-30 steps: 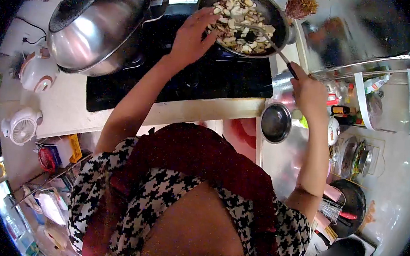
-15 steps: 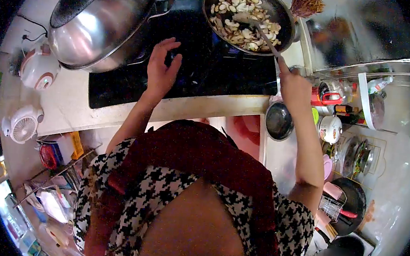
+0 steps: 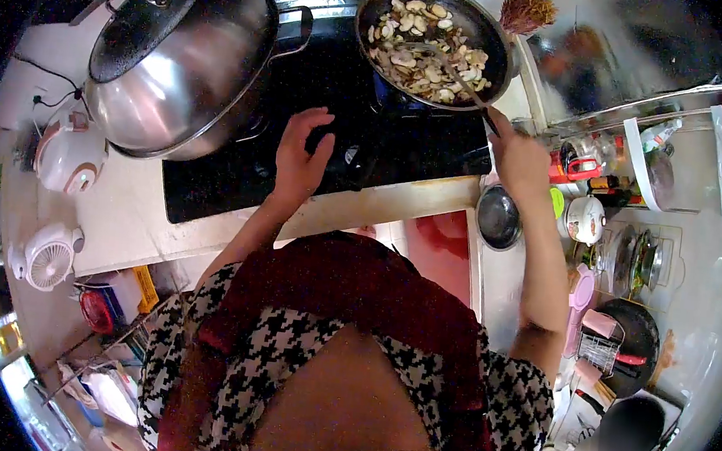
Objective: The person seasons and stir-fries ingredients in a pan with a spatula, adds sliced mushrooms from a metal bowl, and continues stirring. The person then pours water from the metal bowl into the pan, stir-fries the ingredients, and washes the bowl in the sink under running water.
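Note:
My right hand (image 3: 519,157) is wrapped round the handle of a spatula (image 3: 468,90), whose blade lies among sliced mushrooms (image 3: 424,74). The slices are pale with brown edges and spread over the base of a dark frying pan (image 3: 498,45). Under the pan, a bluish glow shows at the burner. My left hand (image 3: 301,157) hovers over the front of the black glass cooktop (image 3: 228,185), fingers loosely curved and apart, holding nothing.
A large steel pot (image 3: 178,67) with a domed lid stands at the left. Behind the pan is a bristle brush (image 3: 528,11). A small dark pan (image 3: 498,218) sits right of the counter edge. A white rice cooker (image 3: 70,156) and a small fan (image 3: 46,258) are at far left.
The view has shifted, so the pot and cooktop sit lower in the frame. The spatula has moved slightly among the mushrooms, with my right hand still round it. My left hand remains empty.

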The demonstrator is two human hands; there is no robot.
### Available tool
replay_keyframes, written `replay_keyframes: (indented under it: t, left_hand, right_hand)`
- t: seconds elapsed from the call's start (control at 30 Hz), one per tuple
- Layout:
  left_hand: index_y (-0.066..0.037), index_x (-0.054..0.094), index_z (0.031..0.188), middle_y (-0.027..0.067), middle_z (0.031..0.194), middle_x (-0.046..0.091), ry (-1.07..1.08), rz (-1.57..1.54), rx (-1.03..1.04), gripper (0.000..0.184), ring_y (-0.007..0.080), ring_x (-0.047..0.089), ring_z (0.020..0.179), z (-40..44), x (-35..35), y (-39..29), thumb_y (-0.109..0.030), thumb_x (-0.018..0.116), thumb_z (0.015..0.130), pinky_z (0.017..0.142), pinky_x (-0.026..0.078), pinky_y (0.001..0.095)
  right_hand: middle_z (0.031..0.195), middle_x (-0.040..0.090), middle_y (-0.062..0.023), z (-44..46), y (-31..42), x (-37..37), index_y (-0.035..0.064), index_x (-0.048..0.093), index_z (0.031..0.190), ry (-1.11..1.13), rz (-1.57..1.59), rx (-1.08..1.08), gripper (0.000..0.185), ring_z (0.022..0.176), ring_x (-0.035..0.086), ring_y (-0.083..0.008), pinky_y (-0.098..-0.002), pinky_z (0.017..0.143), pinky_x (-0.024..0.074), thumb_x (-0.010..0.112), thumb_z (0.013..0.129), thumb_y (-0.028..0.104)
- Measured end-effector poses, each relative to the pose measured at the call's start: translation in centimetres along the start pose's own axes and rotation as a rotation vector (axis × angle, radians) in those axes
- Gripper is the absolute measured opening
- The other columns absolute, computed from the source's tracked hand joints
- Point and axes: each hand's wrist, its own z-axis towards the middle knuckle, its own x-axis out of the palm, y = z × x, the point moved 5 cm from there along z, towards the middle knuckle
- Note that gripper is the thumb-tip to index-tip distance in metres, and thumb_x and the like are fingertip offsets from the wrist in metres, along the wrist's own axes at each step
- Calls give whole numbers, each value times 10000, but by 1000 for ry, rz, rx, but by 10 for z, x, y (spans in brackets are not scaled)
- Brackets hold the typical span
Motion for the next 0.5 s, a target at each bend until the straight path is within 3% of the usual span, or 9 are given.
replay_keyframes:
  t: [0.2,0.37,0.5]
  left_hand:
    - [-59,535,1003,111,1065,540,69,-161,-114,248,232,521,968,-21,7,25,-42,572,758,817,410,306]
    - [-71,533,1020,94,1054,540,142,-160,-131,252,202,527,903,-23,15,25,-67,575,772,774,416,283]
    - [-67,532,1027,89,1032,546,187,-186,-170,244,177,538,861,-26,24,26,-77,571,787,750,429,273]
  right_hand:
    - [687,584,-178,-11,1,18,213,429,1241,-21,-237,51,430,598,591,-316,-420,520,472,504,819,181]
    - [810,621,-163,13,-10,-3,246,439,1210,-59,-9,177,374,707,600,-349,-450,610,476,488,839,235]
    - [758,618,-171,59,-7,19,214,456,1175,-105,10,235,334,717,597,-362,-472,626,467,474,846,265]
